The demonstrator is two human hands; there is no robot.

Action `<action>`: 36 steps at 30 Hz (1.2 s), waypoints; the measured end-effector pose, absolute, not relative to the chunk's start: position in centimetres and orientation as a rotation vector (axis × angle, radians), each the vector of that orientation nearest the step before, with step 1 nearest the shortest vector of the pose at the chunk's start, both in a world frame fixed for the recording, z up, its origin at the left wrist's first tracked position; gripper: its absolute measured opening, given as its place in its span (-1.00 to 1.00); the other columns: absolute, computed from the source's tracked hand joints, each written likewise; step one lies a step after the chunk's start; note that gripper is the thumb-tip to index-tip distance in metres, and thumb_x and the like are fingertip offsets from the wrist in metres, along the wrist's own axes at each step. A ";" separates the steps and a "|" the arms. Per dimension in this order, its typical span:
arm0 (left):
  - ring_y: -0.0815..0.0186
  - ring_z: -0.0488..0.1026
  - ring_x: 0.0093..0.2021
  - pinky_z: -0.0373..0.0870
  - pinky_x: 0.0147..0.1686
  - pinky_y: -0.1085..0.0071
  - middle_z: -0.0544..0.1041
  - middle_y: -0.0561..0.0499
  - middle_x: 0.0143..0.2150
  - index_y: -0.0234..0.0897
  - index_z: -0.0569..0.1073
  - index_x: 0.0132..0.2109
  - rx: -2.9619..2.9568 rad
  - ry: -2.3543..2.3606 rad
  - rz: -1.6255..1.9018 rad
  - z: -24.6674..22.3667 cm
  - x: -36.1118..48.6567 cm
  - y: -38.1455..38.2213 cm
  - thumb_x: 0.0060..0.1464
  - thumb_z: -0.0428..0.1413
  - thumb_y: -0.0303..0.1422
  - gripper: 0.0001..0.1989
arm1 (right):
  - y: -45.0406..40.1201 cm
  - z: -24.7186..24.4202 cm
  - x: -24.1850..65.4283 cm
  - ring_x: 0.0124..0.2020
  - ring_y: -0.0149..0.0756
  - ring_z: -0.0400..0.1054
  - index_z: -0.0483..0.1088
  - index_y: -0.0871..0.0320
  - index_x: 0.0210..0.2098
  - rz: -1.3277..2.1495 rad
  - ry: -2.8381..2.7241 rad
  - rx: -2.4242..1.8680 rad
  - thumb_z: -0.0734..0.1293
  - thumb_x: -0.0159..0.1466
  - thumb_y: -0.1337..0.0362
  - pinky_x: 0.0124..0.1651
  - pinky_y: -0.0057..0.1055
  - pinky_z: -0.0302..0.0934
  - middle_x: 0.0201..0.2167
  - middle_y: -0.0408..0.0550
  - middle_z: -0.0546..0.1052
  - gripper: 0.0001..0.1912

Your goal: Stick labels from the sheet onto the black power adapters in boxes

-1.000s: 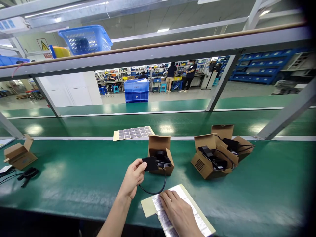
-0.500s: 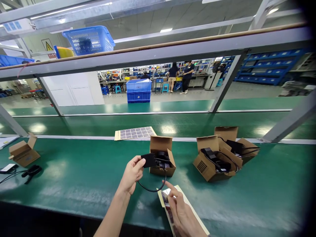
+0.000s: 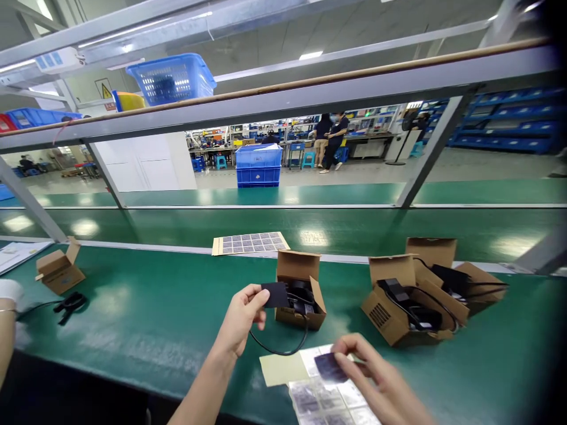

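Observation:
My left hand (image 3: pixel 245 310) pinches a flat black rectangular device (image 3: pixel 275 295) in front of an open cardboard box (image 3: pixel 302 321). A black cable (image 3: pixel 283 354) loops below the device toward that box, which holds more black parts. In my right hand (image 3: pixel 376 372), thumb and fingers are closed on a dark square sticker (image 3: pixel 330 367). The sticker is raised over a sticker sheet (image 3: pixel 283 370) with rows of similar dark squares. My right hand is slightly blurred and covers part of the sheet.
Open boxes with black devices (image 3: pixel 410 313) stand at the right. Another sticker sheet (image 3: pixel 250 243) lies at the bench's back edge. A small box (image 3: pixel 59 270) and a black clip-like part (image 3: pixel 71 306) are at the left, beside another person's arm (image 3: pixel 6 330).
My right hand has moved right and now holds a dark sticker above the sheet. The sheet lies turned more to view. Another person's arm has come in at the left.

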State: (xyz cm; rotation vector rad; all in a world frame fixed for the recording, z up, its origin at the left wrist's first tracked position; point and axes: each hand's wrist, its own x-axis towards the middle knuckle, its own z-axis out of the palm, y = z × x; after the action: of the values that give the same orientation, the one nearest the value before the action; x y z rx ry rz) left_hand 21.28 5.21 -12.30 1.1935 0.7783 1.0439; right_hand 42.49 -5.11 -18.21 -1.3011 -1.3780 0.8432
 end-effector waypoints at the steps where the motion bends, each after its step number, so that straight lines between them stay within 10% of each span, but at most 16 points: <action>1: 0.53 0.29 -0.57 0.27 -0.61 0.61 0.34 0.11 -0.45 -0.35 0.43 -0.23 1.197 0.769 1.045 -12.2 21.4 5.0 -0.01 0.30 -0.07 -0.57 | -5.1 -16.8 43.4 -0.39 -0.33 0.38 0.34 0.07 -0.31 0.841 -1.412 -1.327 0.27 0.31 -0.08 -0.39 -0.51 0.35 -0.39 -0.14 0.43 -0.66; 7: 0.34 0.53 -0.31 0.52 -0.23 0.43 0.50 -0.09 -0.23 -0.43 0.49 -0.11 1.120 0.679 0.968 -11.5 22.2 3.7 0.00 0.33 -0.13 -0.53 | -3.4 -10.1 43.9 -0.20 -0.22 0.50 0.33 0.03 0.05 0.663 -1.380 -1.258 0.36 0.21 -0.11 -0.18 -0.48 0.44 -0.27 -0.06 0.55 -0.47; 13: 0.29 0.58 -0.23 0.50 -0.12 0.42 0.59 -0.23 -0.11 -0.46 0.51 0.00 1.010 0.616 0.917 -11.6 23.0 2.5 0.06 0.29 -0.13 -0.50 | -2.2 -9.1 42.5 -0.24 -0.24 0.47 0.42 0.06 -0.31 0.573 -1.522 -1.230 0.30 0.29 -0.07 -0.23 -0.46 0.42 -0.27 -0.05 0.55 -0.68; 36: 0.15 0.59 -0.21 0.51 -0.06 0.19 0.59 -0.22 -0.07 -0.38 0.54 0.02 1.118 0.625 0.871 -11.1 23.5 0.2 0.15 0.18 -0.10 -0.55 | -2.4 -9.8 41.7 -0.48 -0.32 0.39 0.37 0.05 -0.39 0.506 -1.609 -1.295 0.27 0.30 -0.02 -0.44 -0.46 0.32 -0.48 -0.15 0.49 -0.70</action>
State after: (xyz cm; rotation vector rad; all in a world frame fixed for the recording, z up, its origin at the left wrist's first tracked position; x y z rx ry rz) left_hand 23.50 0.23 -11.10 1.1185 0.6251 0.8712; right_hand 41.72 -2.43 -9.79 -1.2955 -1.6094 0.5064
